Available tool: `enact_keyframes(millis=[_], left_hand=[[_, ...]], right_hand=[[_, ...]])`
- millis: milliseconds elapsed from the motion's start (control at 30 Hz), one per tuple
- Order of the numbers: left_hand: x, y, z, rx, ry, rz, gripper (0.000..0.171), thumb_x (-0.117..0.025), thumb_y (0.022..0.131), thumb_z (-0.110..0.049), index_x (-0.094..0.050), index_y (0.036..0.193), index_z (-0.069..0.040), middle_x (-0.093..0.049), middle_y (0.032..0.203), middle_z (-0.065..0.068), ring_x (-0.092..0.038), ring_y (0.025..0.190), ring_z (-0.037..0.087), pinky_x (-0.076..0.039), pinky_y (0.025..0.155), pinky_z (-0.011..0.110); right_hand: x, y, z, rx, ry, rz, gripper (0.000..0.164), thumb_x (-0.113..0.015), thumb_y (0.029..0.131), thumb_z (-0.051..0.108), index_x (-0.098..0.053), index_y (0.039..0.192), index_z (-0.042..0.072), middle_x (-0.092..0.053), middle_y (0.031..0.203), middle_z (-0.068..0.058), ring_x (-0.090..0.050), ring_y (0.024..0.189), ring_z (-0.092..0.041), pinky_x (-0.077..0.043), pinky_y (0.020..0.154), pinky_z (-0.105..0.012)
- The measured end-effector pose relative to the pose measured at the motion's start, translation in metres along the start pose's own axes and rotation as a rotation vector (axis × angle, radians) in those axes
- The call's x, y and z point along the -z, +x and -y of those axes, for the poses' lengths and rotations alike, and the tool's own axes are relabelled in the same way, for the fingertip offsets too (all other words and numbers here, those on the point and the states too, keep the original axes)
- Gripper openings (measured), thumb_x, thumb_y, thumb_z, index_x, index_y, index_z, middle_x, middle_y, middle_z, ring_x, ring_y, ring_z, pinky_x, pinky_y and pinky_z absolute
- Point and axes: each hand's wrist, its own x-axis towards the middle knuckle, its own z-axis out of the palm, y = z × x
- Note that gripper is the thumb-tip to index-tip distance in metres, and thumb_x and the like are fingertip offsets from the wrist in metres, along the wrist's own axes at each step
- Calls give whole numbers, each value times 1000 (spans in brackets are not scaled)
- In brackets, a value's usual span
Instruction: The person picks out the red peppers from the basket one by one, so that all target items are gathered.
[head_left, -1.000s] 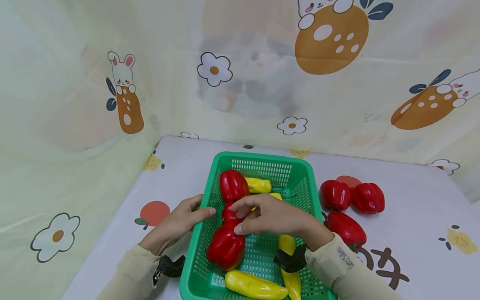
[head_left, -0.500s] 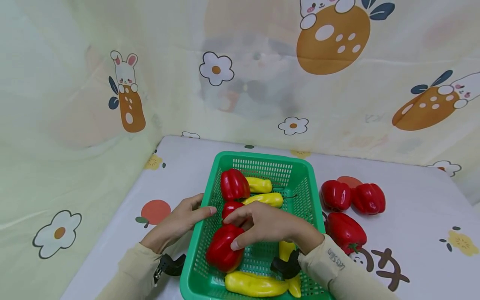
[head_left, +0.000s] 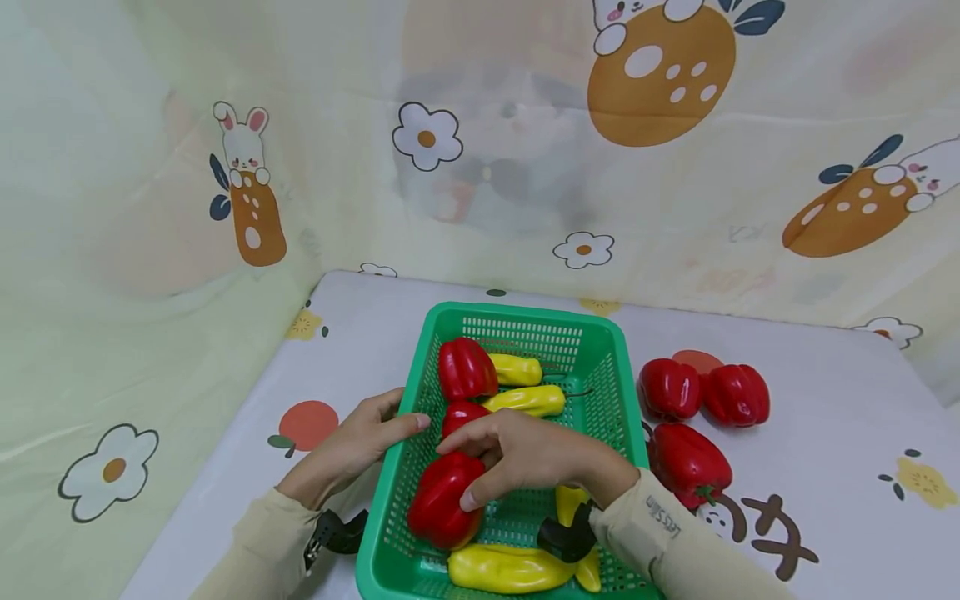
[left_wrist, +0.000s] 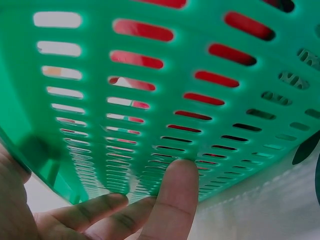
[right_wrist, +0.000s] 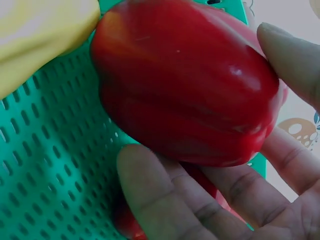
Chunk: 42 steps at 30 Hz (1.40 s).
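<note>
Seen from above, a person's two bare hands work at a green slotted plastic basket (head_left: 528,311) on a counter (head_left: 832,400) covered in white printed cloth. The left hand (head_left: 375,429) grips the basket's left rim, thumb over the top edge and fingers against the outer wall. The right hand (head_left: 517,454) reaches inside and holds a glossy red bell pepper (head_left: 442,512), thumb on one side and fingers on the other. That pepper is in the left, nearer part of the basket. Just beyond it sits a second red pepper (head_left: 459,414), partly hidden by the hand, and then a third red pepper (head_left: 467,369) near the far left corner.

Two yellow peppers (head_left: 528,402) with thin dark stems lie toward the far end. A long yellow pepper (head_left: 510,569) lies crosswise at the near end; another yellow pepper (head_left: 570,502), partly covered by the right wrist's black strap (head_left: 568,540), runs along the right side. Outside, to the right, three red bell peppers (head_left: 690,460) rest close together on the cloth.
</note>
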Motion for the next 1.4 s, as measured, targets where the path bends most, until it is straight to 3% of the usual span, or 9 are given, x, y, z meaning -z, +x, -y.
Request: enact_keyframes(millis=[933, 1400], left_hand=[[0, -1, 0, -1, -5, -1, 57, -58, 106, -27, -43, 155, -1, -67, 125, 26, -75, 99, 33, -65, 80, 49], [0, 1, 0, -11, -4, 1, 56, -59, 106, -26, -44, 153, 0, -68, 118, 24, -76, 92, 31, -65, 78, 49]], right_hand=[[2, -5, -7, 43, 18, -31, 52, -76, 86, 10, -64, 137, 5, -72, 119, -5, -68, 105, -25, -63, 88, -38], [17, -17, 3, 108, 22, -128, 54, -77, 87, 12, -63, 139, 6, -68, 127, -10, -64, 113, -30, -64, 87, -44]])
